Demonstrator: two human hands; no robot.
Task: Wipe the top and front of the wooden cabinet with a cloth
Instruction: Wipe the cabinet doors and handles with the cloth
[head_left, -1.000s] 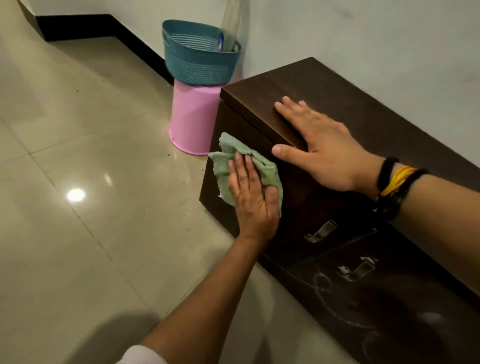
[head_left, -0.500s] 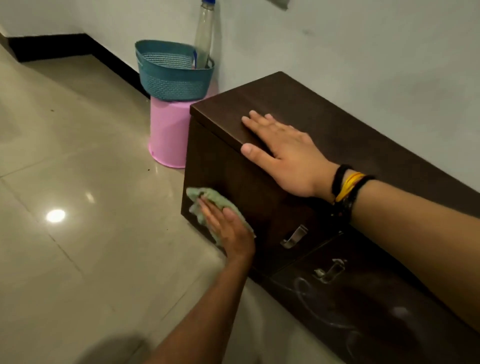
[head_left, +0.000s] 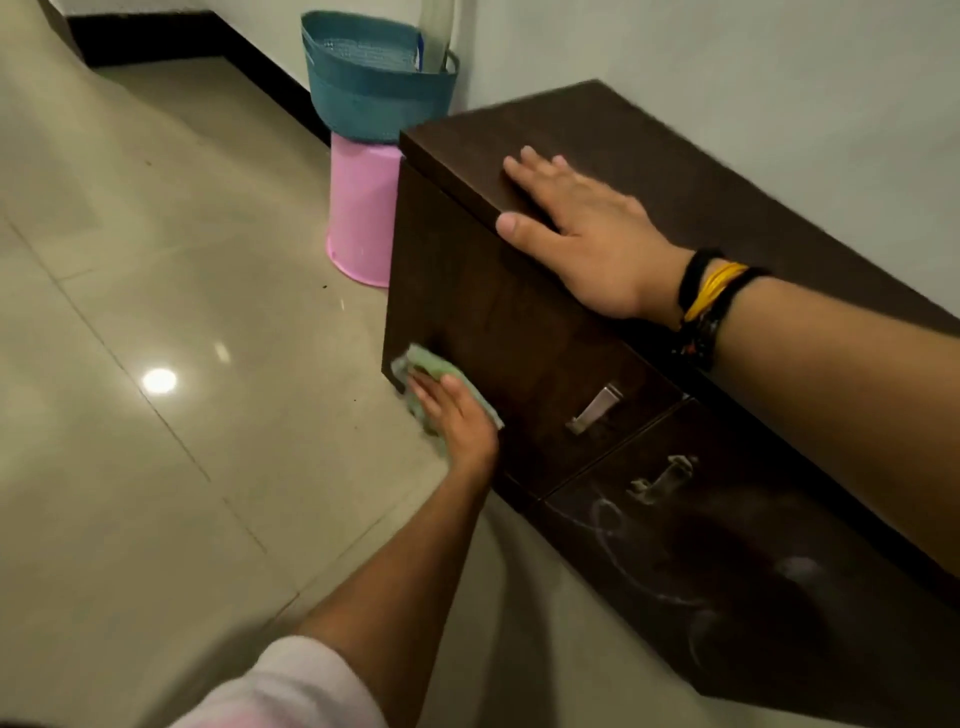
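Dark brown wooden cabinet (head_left: 524, 332) against the pale wall, standing on glossy beige floor tiles (head_left: 156, 467). Green cloth (head_left: 431, 366) at the lower left corner of the cabinet front, just above the floor. Left hand (head_left: 457, 415) flat on top of the cloth, fingers stretched out, pressing it against the front panel; grip not closed around it, palm pressure only. Right hand (head_left: 582, 234) spread wide and flat on the cabinet top near the front edge, thumb hooked over the edge, holding nothing. Black and yellow bands (head_left: 711, 296) on the right wrist. Two metal handles on the front: upper handle (head_left: 595, 408) right of the cloth, lower handle (head_left: 660, 478) on the adjoining panel. Whitish swirl marks (head_left: 623, 551) across that lower right panel. Pink bucket (head_left: 361, 218) upside down on the floor, just beside the cabinet's far end, teal basket (head_left: 374, 88) sitting on top of it. Clear bottle (head_left: 434, 31) standing in the basket, top cut off by the frame. Pale sleeve (head_left: 291, 691) at the bottom edge, blurred.
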